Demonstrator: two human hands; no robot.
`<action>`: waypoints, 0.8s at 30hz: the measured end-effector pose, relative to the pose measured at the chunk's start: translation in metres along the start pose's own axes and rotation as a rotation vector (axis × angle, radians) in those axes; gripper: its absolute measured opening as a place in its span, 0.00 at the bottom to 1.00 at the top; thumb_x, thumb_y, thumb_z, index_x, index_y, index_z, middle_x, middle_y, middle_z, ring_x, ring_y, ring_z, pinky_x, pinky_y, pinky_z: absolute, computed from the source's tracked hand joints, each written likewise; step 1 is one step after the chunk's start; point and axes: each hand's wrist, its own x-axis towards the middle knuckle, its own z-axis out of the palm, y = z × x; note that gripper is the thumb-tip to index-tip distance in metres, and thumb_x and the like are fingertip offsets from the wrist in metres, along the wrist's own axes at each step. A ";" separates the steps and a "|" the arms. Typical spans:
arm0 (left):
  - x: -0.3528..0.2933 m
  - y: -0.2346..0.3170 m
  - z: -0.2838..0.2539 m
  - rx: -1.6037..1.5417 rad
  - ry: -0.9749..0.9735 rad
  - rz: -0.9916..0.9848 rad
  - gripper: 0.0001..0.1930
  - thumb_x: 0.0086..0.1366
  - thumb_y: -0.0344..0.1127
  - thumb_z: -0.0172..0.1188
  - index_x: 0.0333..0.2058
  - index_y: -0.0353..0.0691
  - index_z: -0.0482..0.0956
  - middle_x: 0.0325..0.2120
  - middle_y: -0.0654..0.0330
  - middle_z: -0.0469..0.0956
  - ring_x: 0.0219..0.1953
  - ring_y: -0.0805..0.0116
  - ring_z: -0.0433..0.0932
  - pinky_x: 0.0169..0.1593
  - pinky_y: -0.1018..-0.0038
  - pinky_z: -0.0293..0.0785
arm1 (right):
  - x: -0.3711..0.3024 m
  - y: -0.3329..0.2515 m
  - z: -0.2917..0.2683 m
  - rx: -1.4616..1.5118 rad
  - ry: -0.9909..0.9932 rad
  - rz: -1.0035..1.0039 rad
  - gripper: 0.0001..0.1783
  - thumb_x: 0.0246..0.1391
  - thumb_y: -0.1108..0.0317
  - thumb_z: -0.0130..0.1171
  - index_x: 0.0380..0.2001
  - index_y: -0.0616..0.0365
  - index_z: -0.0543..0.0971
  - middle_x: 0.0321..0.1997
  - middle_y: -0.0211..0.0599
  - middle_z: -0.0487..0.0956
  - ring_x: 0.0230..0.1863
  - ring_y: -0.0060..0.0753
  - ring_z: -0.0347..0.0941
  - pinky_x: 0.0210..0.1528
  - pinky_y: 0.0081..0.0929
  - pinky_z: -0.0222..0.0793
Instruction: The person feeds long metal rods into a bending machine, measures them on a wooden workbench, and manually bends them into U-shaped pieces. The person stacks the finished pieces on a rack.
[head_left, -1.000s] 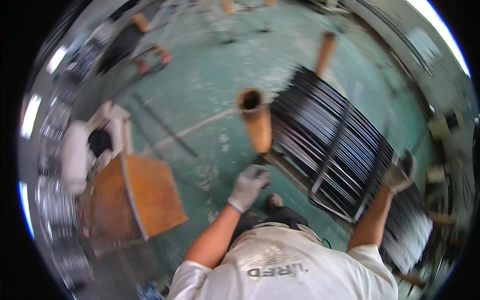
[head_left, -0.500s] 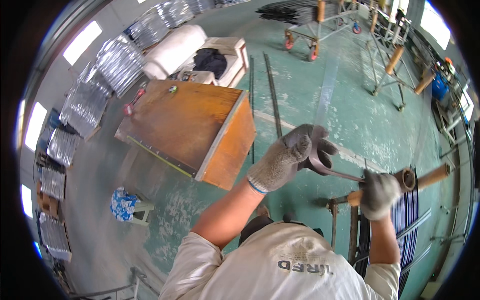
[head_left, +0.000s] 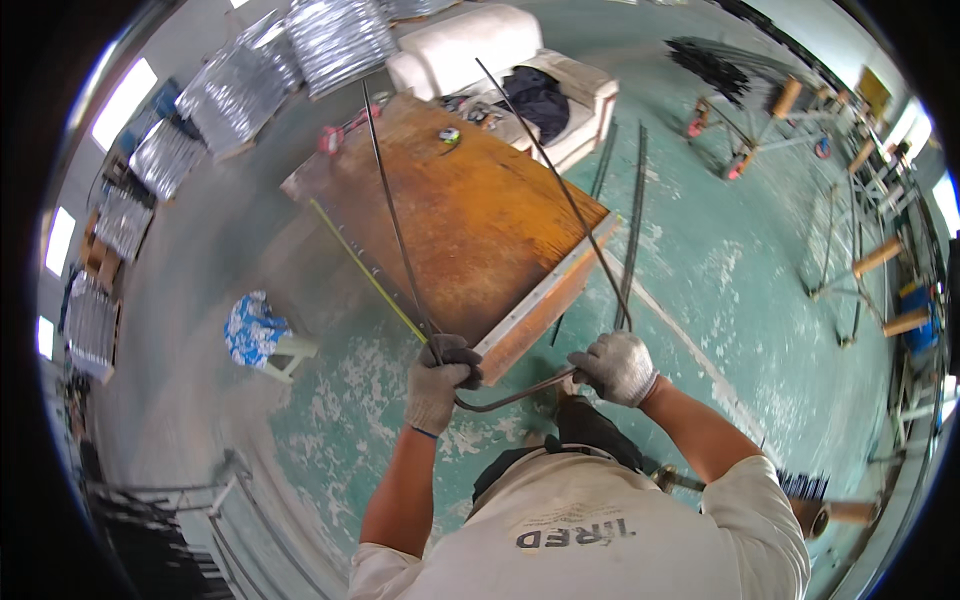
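Item, principal: one bent dark metal rod [head_left: 520, 397], roughly U-shaped, its bend nearest the wearer and its two long legs reaching forward, spreading apart across the view of the worktable. Whether the legs touch the tabletop cannot be told.

Item: left hand [head_left: 437, 380], in a grey knit work glove, fingers curled round the rod at the left corner of the bend, just beside the table's near corner.

Item: right hand [head_left: 617, 368], gloved likewise, fingers closed over the rod at the right corner of the bend, knuckles uppermost; well apart from the left hand, the curved middle of the rod spanning between them.

Item: worktable [head_left: 480, 215], top of rust-orange and brown, worn, a pale metal strip [head_left: 548, 295] along one edge; a yellow measuring strip [head_left: 360, 262] on its left edge. Upon it, toward the far end, a small round tape measure [head_left: 449, 135].

Item: sofa [head_left: 475, 45], cream, behind the table, a dark garment [head_left: 535, 103] on its seat.

Item: low stool [head_left: 291, 352], pale green, part covered by a blue-and-white patterned cloth [head_left: 253, 328]; left of the table, on the floor.

Item: wheeled metal trolley [head_left: 765, 143], red and blue casters, far right.

Item: stacks in silvery wrap [head_left: 340, 42], beyond the table, upper left.
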 end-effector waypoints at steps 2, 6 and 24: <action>0.026 0.004 -0.010 0.013 0.070 0.022 0.19 0.65 0.16 0.58 0.53 0.34 0.81 0.39 0.52 0.89 0.33 0.59 0.89 0.39 0.64 0.89 | 0.031 0.036 0.023 0.051 0.015 -0.036 0.21 0.45 0.60 0.76 0.46 0.47 0.89 0.31 0.37 0.83 0.38 0.52 0.84 0.40 0.52 0.78; 0.093 -0.008 -0.031 0.094 0.242 0.020 0.13 0.70 0.19 0.62 0.52 0.32 0.82 0.37 0.54 0.87 0.32 0.62 0.88 0.37 0.65 0.87 | 0.100 0.097 0.078 0.191 0.069 -0.102 0.13 0.51 0.62 0.75 0.42 0.46 0.90 0.32 0.36 0.84 0.39 0.52 0.83 0.43 0.51 0.77; 0.205 -0.102 -0.006 1.622 0.266 -0.113 0.12 0.67 0.37 0.69 0.48 0.48 0.91 0.50 0.52 0.88 0.58 0.47 0.85 0.60 0.51 0.83 | 0.225 0.212 0.219 0.258 -0.307 -0.304 0.05 0.64 0.59 0.70 0.39 0.43 0.92 0.40 0.36 0.88 0.53 0.49 0.82 0.61 0.51 0.73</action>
